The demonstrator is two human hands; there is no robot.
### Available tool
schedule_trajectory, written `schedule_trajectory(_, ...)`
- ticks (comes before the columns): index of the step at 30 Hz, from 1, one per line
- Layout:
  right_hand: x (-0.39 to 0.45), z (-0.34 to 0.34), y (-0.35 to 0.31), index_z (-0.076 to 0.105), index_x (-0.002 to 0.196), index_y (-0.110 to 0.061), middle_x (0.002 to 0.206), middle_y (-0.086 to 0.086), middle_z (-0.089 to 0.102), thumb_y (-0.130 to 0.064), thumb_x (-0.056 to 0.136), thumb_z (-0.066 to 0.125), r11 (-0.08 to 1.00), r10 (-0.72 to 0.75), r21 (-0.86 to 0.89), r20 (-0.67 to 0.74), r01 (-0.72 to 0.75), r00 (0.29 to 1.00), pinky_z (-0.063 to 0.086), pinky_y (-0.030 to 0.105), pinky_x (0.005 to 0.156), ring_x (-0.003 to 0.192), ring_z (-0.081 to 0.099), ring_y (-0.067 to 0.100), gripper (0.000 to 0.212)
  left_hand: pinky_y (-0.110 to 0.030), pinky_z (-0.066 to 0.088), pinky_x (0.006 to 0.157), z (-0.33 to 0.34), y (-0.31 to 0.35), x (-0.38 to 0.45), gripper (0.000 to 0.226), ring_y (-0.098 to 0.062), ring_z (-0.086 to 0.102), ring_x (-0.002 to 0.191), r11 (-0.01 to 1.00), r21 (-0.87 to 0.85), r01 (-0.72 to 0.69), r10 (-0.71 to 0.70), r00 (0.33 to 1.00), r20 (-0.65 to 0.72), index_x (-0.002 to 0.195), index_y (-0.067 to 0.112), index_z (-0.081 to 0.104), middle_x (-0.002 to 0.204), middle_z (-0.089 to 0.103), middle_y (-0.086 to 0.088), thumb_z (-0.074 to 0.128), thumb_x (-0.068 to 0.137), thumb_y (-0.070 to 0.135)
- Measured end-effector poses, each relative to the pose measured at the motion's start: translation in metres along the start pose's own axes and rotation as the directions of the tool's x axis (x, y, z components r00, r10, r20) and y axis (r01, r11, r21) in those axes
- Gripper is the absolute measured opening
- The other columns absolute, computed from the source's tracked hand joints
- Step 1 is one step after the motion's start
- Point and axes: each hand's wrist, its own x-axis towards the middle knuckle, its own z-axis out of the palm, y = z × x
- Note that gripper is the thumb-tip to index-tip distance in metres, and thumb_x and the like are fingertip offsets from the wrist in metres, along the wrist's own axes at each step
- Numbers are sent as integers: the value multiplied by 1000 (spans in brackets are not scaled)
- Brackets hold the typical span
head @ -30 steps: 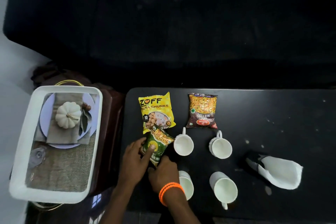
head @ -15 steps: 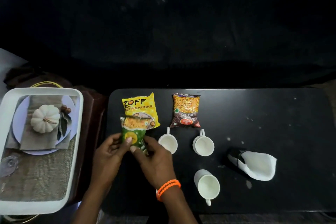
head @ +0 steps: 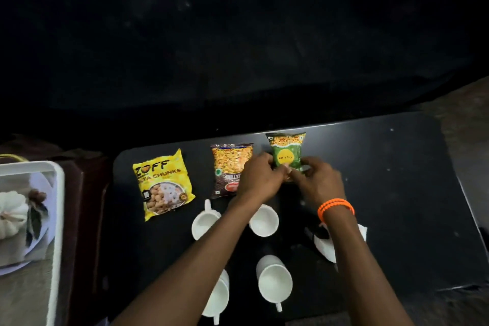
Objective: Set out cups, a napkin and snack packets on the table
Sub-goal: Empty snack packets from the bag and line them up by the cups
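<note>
Head view, read from the left: a white tray (head: 57, 219) with a small white pumpkin (head: 12, 216) sits off the dark worktop (head: 397, 193), well apart from the work. On the worktop the yellow soya chunks packet (head: 162, 184) lies flat and a little tilted, then the brown mixture packet (head: 230, 167) lies near it, its right edge partly covered by the left hand (head: 258, 174). Next comes the green snack packet (head: 288, 152), at the far edge of the worktop, held at its lower end by both hands; the left hand pinches its lower left corner and the right hand (head: 317, 180), with orange bands at the wrist, pinches its lower right. Whether the green packet's back already rests on the worktop cannot be told. Four white cups (head: 275, 282) stand nearer the person, two partly hidden under the forearms, and the white napkin (head: 326, 247) shows just beyond the right forearm. The step in hand looks like placing the third packet in the row. To do it well, lay it flat with its top edge level with the mixture packet's, leave a gap like the one between the first two, and keep it off the far edge. Let go with both hands together so it does not skew, then draw the arms back high enough to clear the cups below.
</note>
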Motion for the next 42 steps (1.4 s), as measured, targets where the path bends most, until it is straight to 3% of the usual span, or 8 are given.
schedule_trajectory(6,18,4,19,62,135,-15,125,15,70,-32,84,80,998,-56,-9,-171,55,984,54,49,98,116,65,37,57,-40,54,92,7,-1,28,50,-29,62,115,964,194,-181,192,981,-41,141,22,55,129,60,-9,67,96,37)
schedule_trajectory(12,26,19,15,65,136,-15,139,13,65,-8,91,70,976,-183,98,-104,193,978,49,41,110,127,62,31,46,-46,55,96,18,0,38,54,-29,65,106,961,134,-243,239,970,43,150,26,55,121,67,-11,69,98,31)
schedule_trajectory(15,23,23,20,67,133,-20,135,8,69,-9,91,71,983,-166,54,-121,174,979,50,36,103,120,66,31,44,-44,56,91,25,-8,35,52,-28,65,99,962,157,-224,223,975,19,148,25,57,113,66,-12,69,98,32)
schedule_trajectory(25,16,22,11,64,135,-23,129,10,71,-14,91,70,989,-142,12,-128,145,981,53,40,96,114,68,34,46,-42,48,106,14,6,32,48,-33,56,125,954,251,-164,153,986,60,148,29,58,129,58,-15,64,100,33)
schedule_trajectory(30,5,19,2,61,138,-10,137,18,64,-21,86,78,972,-233,-65,-146,226,962,50,52,105,125,60,39,56,-19,40,94,-54,-17,-5,26,-14,58,116,973,40,-227,230,945,-233,123,23,77,126,61,-1,67,99,26)
schedule_trajectory(34,2,30,-6,64,137,-16,145,13,60,-28,78,86,969,-221,-125,-46,213,974,51,51,106,131,56,36,64,-33,45,102,-119,-93,-42,30,-28,58,126,976,214,-52,150,869,-472,125,20,76,134,62,-8,72,95,22)
schedule_trajectory(38,2,38,-2,63,138,-20,153,9,52,-18,80,84,954,-191,-239,-32,178,981,52,52,102,132,50,40,62,-52,37,116,-157,-159,-64,67,-37,41,146,884,438,161,-12,947,-322,146,24,60,162,44,-9,82,84,32)
schedule_trajectory(42,0,43,2,61,138,-24,152,9,52,-19,83,82,943,-201,-289,-95,166,975,53,56,97,132,47,42,59,-47,32,122,-159,-181,-65,73,-37,32,151,935,354,6,77,973,-218,151,21,54,169,32,-7,84,85,24)
